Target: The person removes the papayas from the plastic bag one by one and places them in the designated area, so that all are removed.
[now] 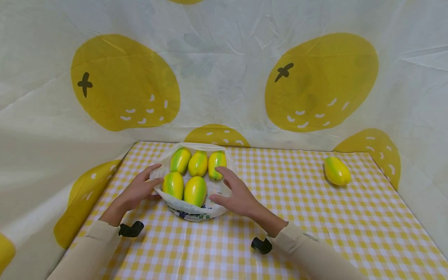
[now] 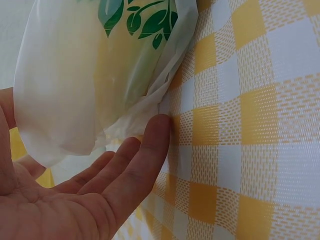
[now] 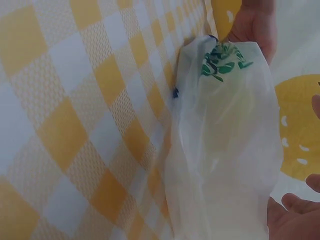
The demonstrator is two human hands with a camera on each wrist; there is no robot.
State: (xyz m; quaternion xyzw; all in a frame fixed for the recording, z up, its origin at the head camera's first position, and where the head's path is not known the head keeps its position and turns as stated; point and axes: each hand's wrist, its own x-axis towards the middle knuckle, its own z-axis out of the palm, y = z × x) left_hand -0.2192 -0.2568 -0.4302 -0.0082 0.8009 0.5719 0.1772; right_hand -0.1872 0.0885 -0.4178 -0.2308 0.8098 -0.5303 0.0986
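A white translucent plastic bag (image 1: 217,212) with a green leaf print stands with its mouth wide on the table. Inside it lie several yellow-green mango-like fruits (image 1: 197,163), in two rows. My left hand (image 1: 138,191) is at the bag's left side, fingers extended; in the left wrist view they reach along its lower part, close to the tablecloth. At the opposite side, my right hand (image 1: 239,194) has thumb and fingers spread over the rim, its fingertips overlapping the rightmost fruit. The right wrist view shows the bag's outer wall (image 3: 225,135) beside the right hand (image 3: 295,220).
One more yellow-green fruit (image 1: 337,171) lies alone at the table's far right. A yellow-and-white checked cloth (image 1: 280,175) covers the table. Pale fabric (image 1: 224,77) with large yellow fruit prints hangs behind it and along the sides.
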